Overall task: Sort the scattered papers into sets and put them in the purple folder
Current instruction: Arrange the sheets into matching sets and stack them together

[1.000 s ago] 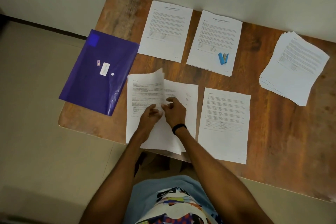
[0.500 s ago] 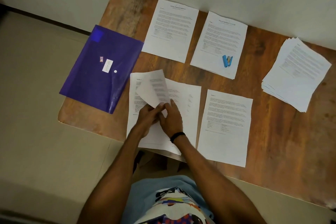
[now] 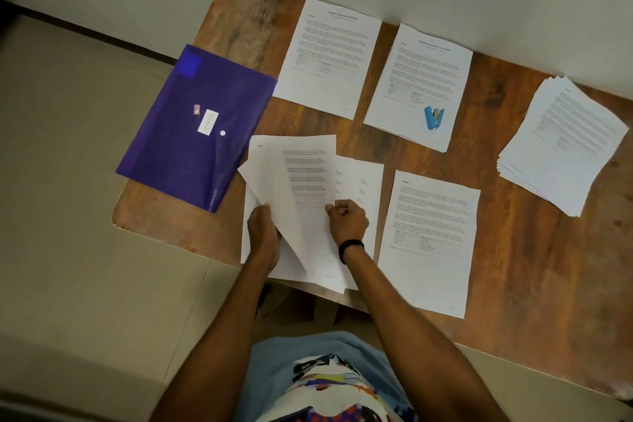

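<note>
Papers [image 3: 303, 178] fanned | left hand [image 3: 263, 233] grips them | right hand [image 3: 347, 220] pinches them

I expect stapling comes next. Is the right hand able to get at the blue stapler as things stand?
Probably, once freed: the blue stapler lies uncovered atop a paper set beyond the right hand, nothing between them. That hand now pinches a sheet, though.
</note>
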`<control>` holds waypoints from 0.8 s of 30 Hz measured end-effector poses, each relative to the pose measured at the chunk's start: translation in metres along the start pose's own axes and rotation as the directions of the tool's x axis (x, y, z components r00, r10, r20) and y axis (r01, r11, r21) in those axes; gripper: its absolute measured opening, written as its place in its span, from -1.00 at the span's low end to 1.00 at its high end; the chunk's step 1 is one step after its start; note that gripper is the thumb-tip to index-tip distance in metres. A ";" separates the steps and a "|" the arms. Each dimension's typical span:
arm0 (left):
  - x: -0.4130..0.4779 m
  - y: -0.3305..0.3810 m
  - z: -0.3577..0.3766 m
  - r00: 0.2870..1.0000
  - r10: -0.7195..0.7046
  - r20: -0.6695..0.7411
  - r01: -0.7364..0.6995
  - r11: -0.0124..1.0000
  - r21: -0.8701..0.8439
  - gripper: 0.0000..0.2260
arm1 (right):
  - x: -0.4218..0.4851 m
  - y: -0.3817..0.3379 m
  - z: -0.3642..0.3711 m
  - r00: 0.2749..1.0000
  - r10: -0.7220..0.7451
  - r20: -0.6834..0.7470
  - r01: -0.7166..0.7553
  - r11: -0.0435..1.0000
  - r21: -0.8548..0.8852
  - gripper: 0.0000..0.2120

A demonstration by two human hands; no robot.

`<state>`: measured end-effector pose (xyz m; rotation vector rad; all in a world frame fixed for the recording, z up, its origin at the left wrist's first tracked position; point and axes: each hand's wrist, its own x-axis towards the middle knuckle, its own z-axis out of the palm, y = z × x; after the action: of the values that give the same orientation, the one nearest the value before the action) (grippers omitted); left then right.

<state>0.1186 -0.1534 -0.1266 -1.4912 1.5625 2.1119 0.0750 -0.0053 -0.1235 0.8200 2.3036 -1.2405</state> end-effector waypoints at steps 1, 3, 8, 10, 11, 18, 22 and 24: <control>0.001 -0.001 -0.001 1.000 0.013 -0.029 -0.013 1.000 -0.007 -0.76 | -0.001 0.000 0.001 1.000 -0.012 -0.007 0.012 1.000 -0.003 -0.80; 0.001 -0.001 -0.002 0.997 0.036 -0.072 -0.036 0.999 0.003 -0.74 | -0.003 0.002 0.003 1.000 -0.016 -0.017 0.016 1.000 0.000 -0.80; -0.001 0.002 -0.001 0.990 0.112 -0.089 -0.099 0.986 0.138 -0.75 | -0.014 0.002 0.005 0.993 -0.110 -0.050 0.109 0.994 -0.021 -0.85; -0.005 0.005 -0.002 0.989 0.145 0.009 -0.145 0.973 0.178 -0.71 | -0.026 0.001 0.009 0.959 -0.283 -0.033 0.280 0.958 -0.061 -0.84; -0.008 0.007 -0.002 0.985 0.148 0.085 -0.160 0.973 0.165 -0.68 | -0.035 0.000 0.012 0.931 -0.366 -0.004 0.365 0.929 -0.067 -0.83; -0.023 0.013 0.003 0.925 0.286 0.251 -0.345 0.908 0.237 -0.57 | -0.065 -0.003 0.024 0.718 -0.629 0.298 0.659 0.752 -0.002 -0.82; -0.008 0.010 -0.007 0.962 0.226 0.151 -0.267 0.893 0.363 -0.80 | -0.033 -0.004 0.014 0.879 -0.459 0.131 0.475 0.870 -0.135 -0.65; -0.007 0.011 -0.009 0.968 0.215 0.127 -0.247 0.891 0.381 -0.87 | -0.004 0.001 0.006 0.928 -0.363 0.090 0.372 0.874 -0.312 -0.41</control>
<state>0.1209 -0.1622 -0.1138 -1.1160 2.0684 1.7822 0.0789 -0.0112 -0.1244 0.2516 2.6244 -0.9553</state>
